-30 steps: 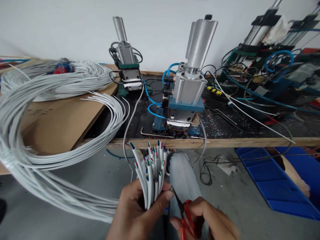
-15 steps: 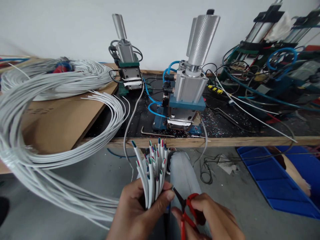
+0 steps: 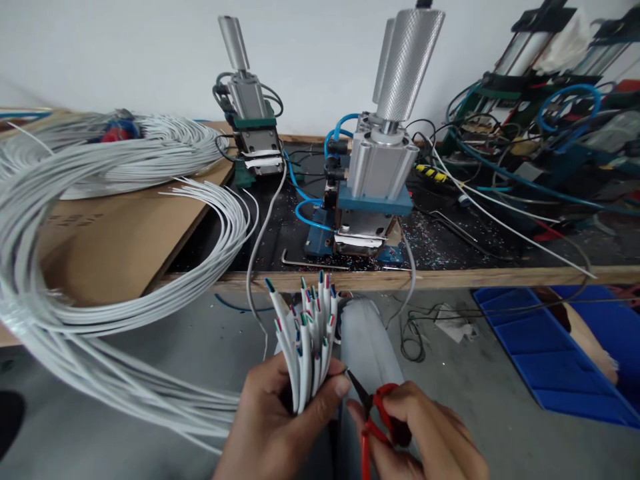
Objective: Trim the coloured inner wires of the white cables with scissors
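Note:
My left hand grips a bundle of white cable ends, held upright below the bench edge, with red, green and blue cores showing at the cut tips. The cables trail left into a big loop of white cables. My right hand holds red-handled snips; their dark blades point up-left and almost touch my left thumb at the base of the bundle. My knee in grey trousers lies under both hands.
A pneumatic press stands on the black-topped bench right behind the bundle, a second smaller one further back left. Coiled white cables lie on cardboard at left. Tangled hoses and machines fill the right; blue bins sit on the floor.
The bundle and both hands stay nearly still; the view has tilted slightly, so the bench sits lower in frame. My right hand has risen a little with the snips.

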`<state>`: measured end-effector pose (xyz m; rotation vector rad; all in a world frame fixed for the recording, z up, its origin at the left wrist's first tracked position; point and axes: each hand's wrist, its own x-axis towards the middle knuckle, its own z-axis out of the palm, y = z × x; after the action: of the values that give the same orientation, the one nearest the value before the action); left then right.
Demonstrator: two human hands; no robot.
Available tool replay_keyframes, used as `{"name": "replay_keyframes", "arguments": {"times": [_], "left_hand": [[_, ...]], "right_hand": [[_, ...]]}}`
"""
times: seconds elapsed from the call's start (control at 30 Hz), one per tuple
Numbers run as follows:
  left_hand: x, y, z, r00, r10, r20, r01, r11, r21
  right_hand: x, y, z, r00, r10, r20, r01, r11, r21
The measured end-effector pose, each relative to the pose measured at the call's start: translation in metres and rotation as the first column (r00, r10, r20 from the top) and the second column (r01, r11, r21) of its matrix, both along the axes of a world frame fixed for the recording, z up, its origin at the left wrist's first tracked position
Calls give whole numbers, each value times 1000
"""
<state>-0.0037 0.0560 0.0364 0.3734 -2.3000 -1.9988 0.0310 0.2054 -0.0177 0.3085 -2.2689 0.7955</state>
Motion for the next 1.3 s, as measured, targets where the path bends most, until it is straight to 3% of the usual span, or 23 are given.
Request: {"name": "replay_keyframes", "arguments": {"times": [0.23, 0.33, 0.43, 0.53, 0.6, 0.67, 0.73, 0.77, 0.8, 0.93, 1.03, 1.17, 1.3], "left_hand": [[7, 1, -3, 998, -62, -2, 62, 996, -67], [10, -6, -5, 988, -157, 6, 157, 985, -78], [9, -9, -2, 976, -219, -8, 216, 970, -114], [9, -7, 1, 977, -209, -37, 201, 967, -155], [12, -5, -1, 983, -179, -32, 173, 975, -137], [17, -6, -6, 992, -120, 33, 123, 986, -109], [21, -9, -14, 986, -110, 127, 123, 987, -103], [22, -11, -18, 979, -114, 167, 133, 985, -107], [22, -13, -21, 973, -135, 186, 156, 982, -105], [16, -18, -19, 966, -234, 106, 243, 967, -77], [11, -18, -11, 966, -250, 60, 253, 966, -52], [11, -20, -10, 963, -267, 34, 267, 964, -14], [13, -23, -15, 958, -286, 10, 286, 958, -3]], "right_hand": [[-2, 7, 2, 998, 42, 45, -39, 997, -71], [-3, 9, 0, 1000, 4, 17, -2, 990, -142], [-4, 8, -6, 999, 36, -6, -36, 991, -128], [-6, 8, -12, 997, 77, 19, -73, 981, -178], [-12, 16, -13, 999, 38, 32, -24, 927, -373], [-21, 31, -12, 996, -90, 21, 86, 816, -572], [-30, 50, -8, 963, -267, -35, 173, 713, -679], [-33, 59, -7, 950, -307, -60, 175, 681, -711], [-34, 65, -5, 967, -252, -15, 164, 674, -720], [-24, 62, -3, 990, 129, 64, -63, 785, -616], [-11, 47, -4, 949, 265, 170, -153, 860, -486], [3, 28, -6, 926, 302, 228, -229, 927, -296], [13, 10, -4, 956, 178, 233, -130, 969, -209]]}}
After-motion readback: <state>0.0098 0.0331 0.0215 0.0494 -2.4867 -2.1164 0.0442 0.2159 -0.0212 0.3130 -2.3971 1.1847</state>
